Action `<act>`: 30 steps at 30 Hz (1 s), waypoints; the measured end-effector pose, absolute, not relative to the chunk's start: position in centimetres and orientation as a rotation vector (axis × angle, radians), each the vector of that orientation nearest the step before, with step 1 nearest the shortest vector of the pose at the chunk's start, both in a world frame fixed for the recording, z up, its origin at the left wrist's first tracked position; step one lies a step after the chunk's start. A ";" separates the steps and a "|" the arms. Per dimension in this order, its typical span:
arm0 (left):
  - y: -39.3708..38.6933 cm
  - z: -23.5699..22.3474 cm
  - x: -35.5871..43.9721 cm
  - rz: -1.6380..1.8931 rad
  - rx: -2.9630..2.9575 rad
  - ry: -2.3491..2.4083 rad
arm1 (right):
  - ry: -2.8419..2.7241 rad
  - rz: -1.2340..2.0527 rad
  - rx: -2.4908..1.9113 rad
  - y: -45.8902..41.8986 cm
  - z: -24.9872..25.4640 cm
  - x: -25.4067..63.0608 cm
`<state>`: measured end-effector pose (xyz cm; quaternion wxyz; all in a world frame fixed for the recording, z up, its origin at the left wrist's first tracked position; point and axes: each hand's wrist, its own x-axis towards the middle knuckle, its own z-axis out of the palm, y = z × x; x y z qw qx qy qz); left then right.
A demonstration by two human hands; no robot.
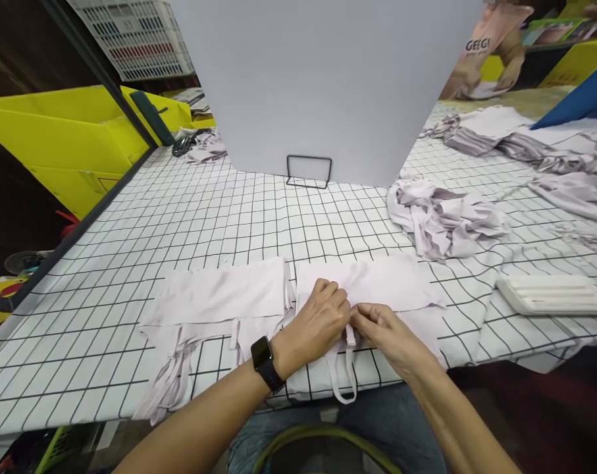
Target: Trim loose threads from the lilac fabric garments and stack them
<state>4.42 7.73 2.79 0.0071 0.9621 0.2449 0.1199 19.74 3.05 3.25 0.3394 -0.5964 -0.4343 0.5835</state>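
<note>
Two flat stacks of pale pink fabric pieces lie side by side at the table's front, a left stack (pixel 219 293) and a right stack (pixel 387 280). Over the right stack, my right hand (pixel 387 332) pinches a thin pale pink fabric strap (pixel 350 378), whose loop hangs over the table edge. Close against it, my left hand (pixel 322 313) has its fingers curled; its fingertips are hidden, so what they grip cannot be made out. A black watch sits on my left wrist. More narrow straps (pixel 172 375) dangle from the left stack.
A crumpled pink fabric heap (pixel 446 217) lies to the right, near a white plastic case (pixel 555 294). A large grey board (pixel 322 85) stands at the back, with a black wire stand (pixel 309 185) at its base. Yellow bins (pixel 81 145) are at left; a co-worker handles fabric at back right.
</note>
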 end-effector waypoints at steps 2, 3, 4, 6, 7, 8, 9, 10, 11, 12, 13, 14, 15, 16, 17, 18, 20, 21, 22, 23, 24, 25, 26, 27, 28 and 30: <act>7.3 3.3 4.1 0.297 3.000 0.768 | -1.223 1.518 -1.570 2.7 3.6 20.6; 7.0 3.7 3.8 0.260 2.977 0.784 | -1.268 1.525 -1.576 2.5 3.8 21.4; 6.9 4.2 3.4 0.235 2.933 0.808 | -1.310 1.472 -1.625 2.4 4.1 22.4; 7.0 5.4 2.5 0.231 2.780 0.857 | -1.353 1.183 -1.838 2.7 4.6 25.1; 7.3 5.9 2.1 0.244 2.686 0.885 | -1.337 0.970 -1.966 3.1 4.8 26.5; 7.8 6.4 1.8 0.259 2.596 0.927 | -1.298 0.738 -2.087 3.7 4.9 28.0; 8.5 6.8 1.7 0.276 2.517 0.996 | -1.251 0.574 -2.161 4.6 4.8 29.2; 9.3 7.0 1.7 0.286 2.445 1.098 | -1.210 0.464 -2.208 5.7 4.7 30.3; 10.3 7.0 1.8 0.283 2.379 1.218 | -1.189 0.414 -2.229 6.8 4.5 31.0; 11.3 6.9 2.0 0.272 2.321 1.338 | -1.184 0.382 -2.237 8.0 4.2 31.6; 12.4 6.7 2.2 0.243 2.266 1.431 | -1.198 0.373 -2.229 9.0 3.9 31.8; 13.3 6.3 2.4 0.211 2.232 1.480 | -1.224 0.385 -2.208 9.9 3.7 32.0; 14.2 5.9 2.6 0.180 2.206 1.503 | -1.249 0.405 -2.179 10.5 3.5 32.1; 14.8 5.5 2.6 0.153 2.190 1.506 | -1.263 0.423 -2.147 10.8 3.4 32.2; 15.3 5.2 2.7 0.138 2.177 1.500 | -1.263 0.436 -2.115 10.7 3.4 32.5; 15.6 5.0 2.6 0.130 2.161 1.494 | -1.249 0.440 -2.087 10.5 3.4 32.8; 15.8 4.9 2.5 0.144 2.132 1.481 | -1.195 0.429 -2.030 9.4 3.6 33.5; 15.8 4.9 2.4 0.166 2.121 1.473 | -1.170 0.424 -1.997 8.7 3.8 33.9; 15.7 5.0 2.4 0.199 2.112 1.466 | -1.151 0.423 -1.963 8.1 3.9 34.2; 15.6 5.1 2.4 0.243 2.102 1.462 | -1.135 0.426 -1.930 7.4 4.1 34.4; 15.4 5.2 2.3 0.296 2.087 1.462 | -1.123 0.433 -1.898 6.9 4.4 34.5; 15.3 5.4 2.3 0.358 2.067 1.462 | -1.114 0.443 -1.870 6.4 4.7 34.6; 15.1 5.6 2.2 0.426 2.040 1.461 | -1.109 0.457 -1.847 5.9 5.0 34.6; 14.9 5.8 2.1 0.495 2.007 1.457 | -1.104 0.476 -1.825 5.5 5.4 34.6; 14.7 6.1 1.9 0.564 1.971 1.449 | -1.096 0.490 -1.797 5.1 5.8 34.6; 14.2 7.1 1.3 0.696 1.908 1.419 | -1.074 0.497 -1.735 4.3 6.8 34.5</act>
